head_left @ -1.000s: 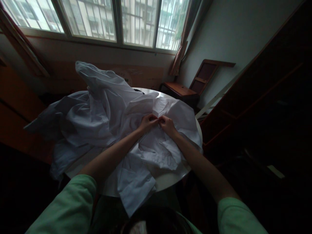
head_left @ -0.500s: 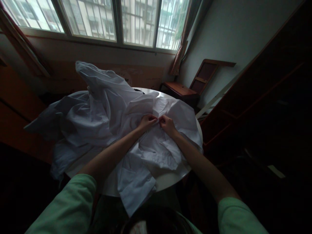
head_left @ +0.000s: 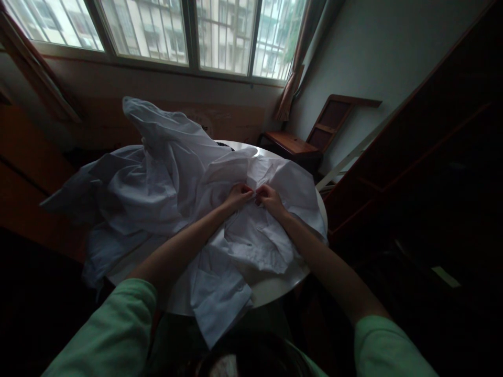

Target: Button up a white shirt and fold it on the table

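A large white garment [head_left: 153,178] of thin, crumpled cloth covers most of a round white table [head_left: 275,290]. One part of it, like a sleeve end, hangs over the near edge. Near the middle of the cloth, my left hand [head_left: 240,196] pinches a bit of it between thumb and fingertips. Just to its right, my right hand [head_left: 269,198] is also closed in a pinch on the same garment, the fingertips of both hands almost meeting. What small detail lies between the fingertips is too small and dim to make out.
Behind the table a long cardboard box [head_left: 236,123] leans below the barred window [head_left: 223,36]. A wooden chair [head_left: 294,142] stands at the back right. Dark wooden furniture [head_left: 393,162] rises close on the right. Beyond the table's far rim, part of a dark patterned thing shows.
Both hands stay pinched at the same spot on the garment, with only slight finger movement. The view has shifted very slightly.
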Available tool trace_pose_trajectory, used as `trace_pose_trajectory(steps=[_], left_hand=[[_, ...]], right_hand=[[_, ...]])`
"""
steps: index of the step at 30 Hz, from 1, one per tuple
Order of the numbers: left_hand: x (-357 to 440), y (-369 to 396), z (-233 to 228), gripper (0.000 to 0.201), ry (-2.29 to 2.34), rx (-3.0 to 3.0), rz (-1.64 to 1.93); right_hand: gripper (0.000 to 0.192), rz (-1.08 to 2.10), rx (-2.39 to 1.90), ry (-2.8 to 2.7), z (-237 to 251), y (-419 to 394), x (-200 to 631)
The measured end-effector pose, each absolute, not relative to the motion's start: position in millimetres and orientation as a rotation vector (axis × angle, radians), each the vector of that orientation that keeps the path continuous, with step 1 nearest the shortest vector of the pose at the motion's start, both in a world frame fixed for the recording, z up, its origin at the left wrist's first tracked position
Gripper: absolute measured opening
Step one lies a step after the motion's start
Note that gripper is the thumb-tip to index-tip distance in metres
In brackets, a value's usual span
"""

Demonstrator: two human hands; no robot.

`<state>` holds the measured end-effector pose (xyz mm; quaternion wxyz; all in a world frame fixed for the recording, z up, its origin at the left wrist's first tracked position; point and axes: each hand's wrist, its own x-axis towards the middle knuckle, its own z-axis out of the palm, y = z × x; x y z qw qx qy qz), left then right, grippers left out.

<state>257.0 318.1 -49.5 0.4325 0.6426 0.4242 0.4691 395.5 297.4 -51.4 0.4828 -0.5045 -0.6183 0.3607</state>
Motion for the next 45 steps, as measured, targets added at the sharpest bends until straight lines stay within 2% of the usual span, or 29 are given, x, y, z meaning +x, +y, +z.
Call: trace_pose_trajectory(steps=[3,8,12,24,37,45], left_hand=[[260.6,318.2,-50.6,0.008,1.010,1.572,1.214],[263.6,318.4,-52.5,0.021,1.016,1.613,1.195],[260.7,318.9,-53.9,0.019,1.000,1.731,1.161],[258.7,323.0,-57.6,0.019,0.930,1.745,1.159],[260.7,321.1,-53.2,0.016,0.944,1.585,1.178],[263.5,314.6,-50.2,0.014,0.920,1.624,1.310]], right_hand=[[0.018,0.958,-1.200,-1.427,-51.2,301.6,394.0],[0.027,0.959,-1.160,-1.388,-50.5,304.1,393.2],[0.032,0.947,-1.158,-1.376,-52.2,305.3,393.4],[0.025,0.960,-1.162,-1.245,-46.9,302.8,392.2],[0.024,1.130,-1.172,-1.129,-45.4,302.7,397.1],[0.025,1.101,-1.166,-1.146,-45.1,300.9,395.6]])
